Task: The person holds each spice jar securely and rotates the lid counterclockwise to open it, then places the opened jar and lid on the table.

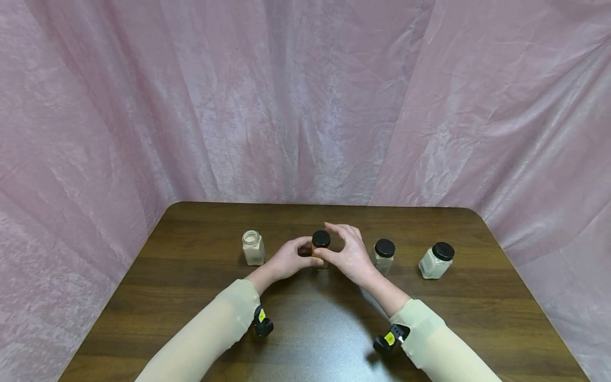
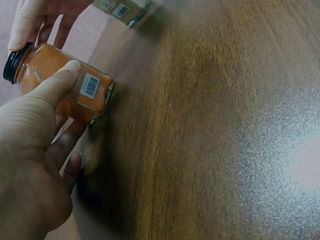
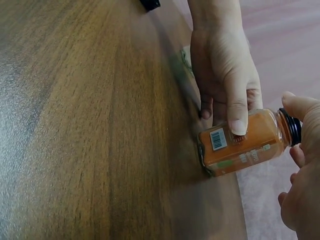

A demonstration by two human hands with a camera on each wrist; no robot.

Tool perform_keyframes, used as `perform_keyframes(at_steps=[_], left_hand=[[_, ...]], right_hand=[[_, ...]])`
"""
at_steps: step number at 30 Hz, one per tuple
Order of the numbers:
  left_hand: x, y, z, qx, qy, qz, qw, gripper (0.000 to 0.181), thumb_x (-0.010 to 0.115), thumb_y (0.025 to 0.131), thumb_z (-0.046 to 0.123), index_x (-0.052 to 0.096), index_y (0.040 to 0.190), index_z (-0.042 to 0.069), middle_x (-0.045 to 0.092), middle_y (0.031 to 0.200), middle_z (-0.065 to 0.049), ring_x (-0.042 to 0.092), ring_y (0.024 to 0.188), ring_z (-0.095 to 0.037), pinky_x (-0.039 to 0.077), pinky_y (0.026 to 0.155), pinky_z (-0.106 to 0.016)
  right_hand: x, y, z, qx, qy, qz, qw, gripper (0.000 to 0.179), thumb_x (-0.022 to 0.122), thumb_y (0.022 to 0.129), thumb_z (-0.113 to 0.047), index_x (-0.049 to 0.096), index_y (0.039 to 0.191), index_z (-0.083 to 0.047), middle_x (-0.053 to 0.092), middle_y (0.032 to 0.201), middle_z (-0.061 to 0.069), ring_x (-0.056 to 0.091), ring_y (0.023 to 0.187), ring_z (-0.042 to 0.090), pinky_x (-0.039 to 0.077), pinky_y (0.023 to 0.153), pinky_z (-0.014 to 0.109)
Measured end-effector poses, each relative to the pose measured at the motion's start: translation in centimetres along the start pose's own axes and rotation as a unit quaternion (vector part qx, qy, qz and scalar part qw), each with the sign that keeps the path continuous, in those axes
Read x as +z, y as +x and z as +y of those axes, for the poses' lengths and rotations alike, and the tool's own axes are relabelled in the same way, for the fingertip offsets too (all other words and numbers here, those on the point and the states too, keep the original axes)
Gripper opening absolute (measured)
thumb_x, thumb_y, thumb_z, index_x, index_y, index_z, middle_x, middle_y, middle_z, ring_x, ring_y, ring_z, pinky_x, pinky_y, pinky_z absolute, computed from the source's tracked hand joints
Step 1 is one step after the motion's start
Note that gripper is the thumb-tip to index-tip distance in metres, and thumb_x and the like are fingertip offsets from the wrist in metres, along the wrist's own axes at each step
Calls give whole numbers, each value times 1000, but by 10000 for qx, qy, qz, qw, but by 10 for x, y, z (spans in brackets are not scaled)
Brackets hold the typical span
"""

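Near the middle of the table, a glass spice jar (image 3: 255,135) of orange powder stands upright between my hands. Its black lid (image 1: 321,239) is on. My left hand (image 1: 288,259) grips the jar's body, with the thumb across the side by a barcode label (image 2: 90,86). Around the lid, my right hand (image 1: 350,257) has its thumb on one side and fingers on the other, pinching it; the index finger stands off it in the head view. Whether the jar's base touches the table I cannot tell.
A lidless jar of pale powder (image 1: 253,249) stands to the left. On the right are two black-lidded jars, one close behind my right hand (image 1: 383,254) and a tilted-looking one (image 1: 436,261) farther out. A pink curtain (image 1: 305,106) hangs behind the wooden table (image 1: 191,286).
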State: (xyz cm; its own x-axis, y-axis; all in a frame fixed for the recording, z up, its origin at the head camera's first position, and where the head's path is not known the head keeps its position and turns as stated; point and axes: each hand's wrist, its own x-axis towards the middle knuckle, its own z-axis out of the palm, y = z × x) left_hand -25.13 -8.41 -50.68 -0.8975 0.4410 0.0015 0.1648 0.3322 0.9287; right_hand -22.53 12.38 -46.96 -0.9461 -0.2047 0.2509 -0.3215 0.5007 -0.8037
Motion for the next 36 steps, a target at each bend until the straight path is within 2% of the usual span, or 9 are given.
perform_keyframes(at_steps=[6, 11, 20, 22, 24, 27, 29, 31, 36], left_hand=[[-1, 1, 0, 6, 108, -26, 9999, 49, 84, 88, 30, 66, 131, 18, 71, 121, 0, 64, 115, -17, 48, 100, -43], [-2, 2, -1, 30, 69, -43, 10000, 49, 85, 87, 29, 66, 131, 17, 71, 120, -1, 65, 114, -16, 48, 100, -42], [-2, 2, -3, -41, 37, -10, 10000, 53, 84, 88, 24, 63, 136, 14, 69, 126, -6, 63, 120, -25, 47, 101, -48], [-2, 1, 1, -68, 29, -35, 10000, 52, 83, 89, 20, 62, 136, 11, 68, 127, -9, 62, 121, -28, 47, 101, -50], [-3, -5, 12, -43, 16, -65, 10000, 50, 81, 90, 16, 62, 136, 8, 68, 127, -12, 62, 121, -31, 48, 100, -49], [-3, -4, 14, -43, -13, -84, 10000, 49, 81, 90, 13, 63, 135, 8, 68, 127, -13, 62, 121, -32, 48, 100, -49], [-2, -3, 10, -8, -31, -62, 10000, 49, 82, 90, 15, 63, 135, 10, 68, 127, -10, 62, 122, -30, 47, 101, -49], [-1, 2, -1, -28, -37, -51, 10000, 52, 83, 89, 19, 63, 136, 13, 68, 128, -7, 61, 122, -27, 46, 102, -49], [-2, 1, -1, -43, 33, -70, 10000, 53, 85, 87, 29, 64, 135, 18, 69, 126, -2, 62, 121, -21, 47, 102, -46]], right_hand=[[0, -1, 0, 43, 34, 93, 9999, 65, 87, 83, -38, 63, 139, -16, 58, 134, -1, 37, 134, 22, 34, 109, 51], [2, 0, 0, 25, 4, 200, 9998, 60, 88, 82, -36, 66, 133, -14, 60, 130, -1, 39, 132, 22, 34, 108, 49], [6, 0, -1, 79, 14, 288, 9996, 54, 90, 80, -34, 68, 127, -18, 62, 128, -1, 41, 130, 22, 35, 107, 48], [7, 1, -1, 86, 24, 315, 9995, 53, 90, 80, -34, 69, 126, -18, 62, 127, -2, 42, 129, 21, 35, 107, 47], [8, 1, -1, 85, 43, 334, 9994, 53, 90, 80, -33, 69, 126, -18, 62, 126, -2, 42, 129, 21, 35, 106, 46], [8, 2, -2, 86, 58, 349, 9993, 52, 90, 80, -33, 69, 125, -18, 62, 126, -2, 42, 129, 21, 35, 106, 46], [9, 2, -1, 87, 62, 350, 9993, 51, 90, 80, -32, 69, 125, -18, 62, 126, -2, 41, 129, 21, 35, 105, 46], [9, 2, -2, 93, 72, 347, 9993, 50, 89, 81, -32, 69, 125, -18, 62, 126, -2, 41, 129, 21, 36, 105, 47], [9, 3, -1, 87, 58, 302, 9995, 48, 88, 83, -31, 69, 125, -18, 62, 127, -1, 41, 130, 22, 36, 104, 48]])
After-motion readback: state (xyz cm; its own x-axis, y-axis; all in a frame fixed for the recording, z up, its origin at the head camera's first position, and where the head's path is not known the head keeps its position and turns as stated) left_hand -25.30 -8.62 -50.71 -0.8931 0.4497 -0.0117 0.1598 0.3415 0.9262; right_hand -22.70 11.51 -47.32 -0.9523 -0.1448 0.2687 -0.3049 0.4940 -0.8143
